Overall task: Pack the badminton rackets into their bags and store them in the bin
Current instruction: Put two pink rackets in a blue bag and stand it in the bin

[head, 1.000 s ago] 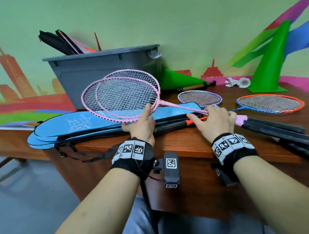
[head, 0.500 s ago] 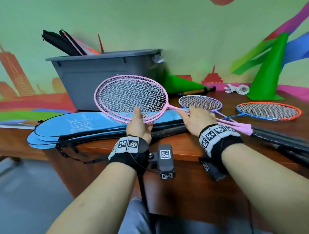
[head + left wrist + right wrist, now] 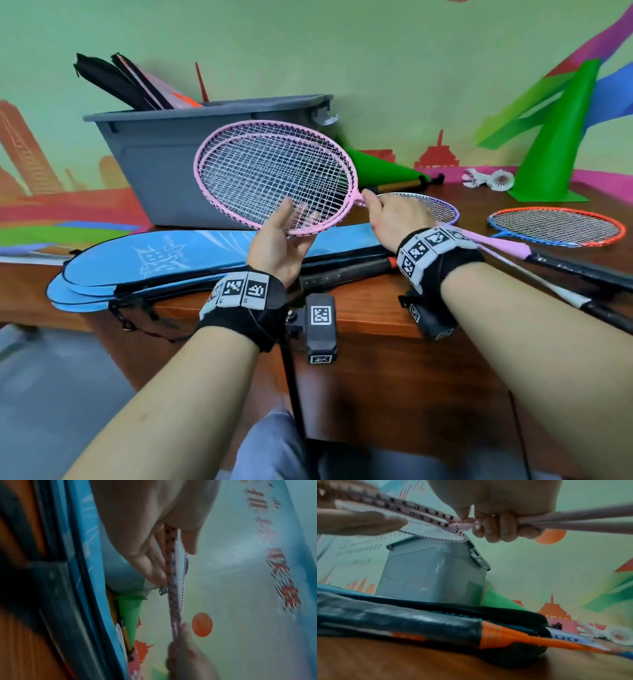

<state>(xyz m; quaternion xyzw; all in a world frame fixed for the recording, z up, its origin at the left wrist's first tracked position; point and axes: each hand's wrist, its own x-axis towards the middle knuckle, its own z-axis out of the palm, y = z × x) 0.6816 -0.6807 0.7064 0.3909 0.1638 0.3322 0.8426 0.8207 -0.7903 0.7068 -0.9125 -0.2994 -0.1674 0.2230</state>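
Note:
Two pink rackets (image 3: pixel 274 178) are stacked head on head and held in the air in front of the grey bin (image 3: pixel 164 161). My left hand (image 3: pixel 284 236) pinches the near rim of both heads, thumb on top and fingers beneath the strings; the left wrist view shows that rim (image 3: pixel 175 588) edge-on between them. My right hand (image 3: pixel 394 216) is curled round both pink shafts (image 3: pixel 590 516) just behind the throat. Blue racket bags (image 3: pixel 164 260) lie stacked on the table under the rackets. Dark bags (image 3: pixel 102 78) stick out of the bin.
A purple racket (image 3: pixel 431 205) and a blue-and-orange racket (image 3: pixel 555 226) lie on the table to the right, their black handles (image 3: pixel 582 270) crossing near the edge. A green cone (image 3: pixel 555 147) stands at the back right beside shuttlecocks (image 3: pixel 489 180). Another cone (image 3: pixel 376 168) lies behind the bin.
The two pink rackets have risen off the blue bags and moved right, their heads now nearly aligned. My right hand has slid from the handles up the shafts to the throat.

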